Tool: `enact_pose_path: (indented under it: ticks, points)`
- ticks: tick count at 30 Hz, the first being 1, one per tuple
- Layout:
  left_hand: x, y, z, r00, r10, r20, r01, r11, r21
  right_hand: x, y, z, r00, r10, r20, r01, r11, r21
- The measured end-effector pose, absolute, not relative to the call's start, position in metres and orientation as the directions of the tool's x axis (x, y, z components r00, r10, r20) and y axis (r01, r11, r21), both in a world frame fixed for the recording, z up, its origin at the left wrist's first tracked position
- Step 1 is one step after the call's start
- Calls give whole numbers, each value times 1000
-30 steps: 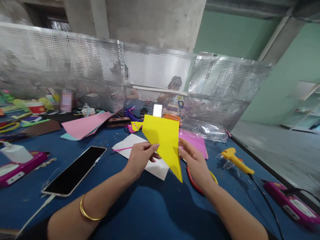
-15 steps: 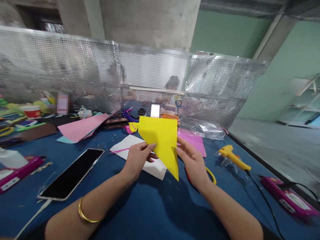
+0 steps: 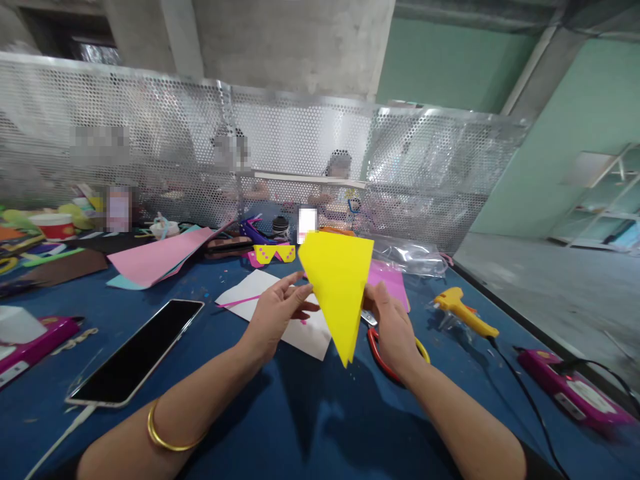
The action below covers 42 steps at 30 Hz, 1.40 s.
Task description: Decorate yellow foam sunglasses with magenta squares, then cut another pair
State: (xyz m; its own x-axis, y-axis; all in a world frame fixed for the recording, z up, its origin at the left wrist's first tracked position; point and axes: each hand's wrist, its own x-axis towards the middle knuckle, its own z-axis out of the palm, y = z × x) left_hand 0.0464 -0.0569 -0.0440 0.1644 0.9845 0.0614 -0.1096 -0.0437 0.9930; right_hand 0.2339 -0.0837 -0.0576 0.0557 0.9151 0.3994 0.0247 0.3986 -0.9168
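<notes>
A yellow paper triangle (image 3: 337, 283) is held up above the blue table (image 3: 300, 413), its point downward. My left hand (image 3: 277, 313) pinches its left edge with thumb and fingers, a gold bangle on that wrist. My right hand (image 3: 393, 323) grips its right edge from behind. Under the hands lies a white sheet (image 3: 280, 313) with a pink strip. Red-and-yellow-handled scissors (image 3: 395, 350) lie just below my right hand.
A phone (image 3: 137, 350) on a cable lies at the left. Pink paper sheets (image 3: 160, 257), a yellow glue gun (image 3: 463, 310), magenta devices (image 3: 570, 393) and a clear plastic bag (image 3: 410, 257) are around. A perforated metal screen (image 3: 300, 153) stands behind, with people beyond it.
The yellow paper has turned in my hands: its top edge swung right and it now looks like a narrower triangle. Both hands shifted slightly along its edges.
</notes>
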Motion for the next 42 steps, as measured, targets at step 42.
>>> enact_pose_path:
  ticks: [42]
  points:
    - [6,-37,-12,71,995,-71,15,70,997,307,-65,-23,368,737,567,468,380,-798]
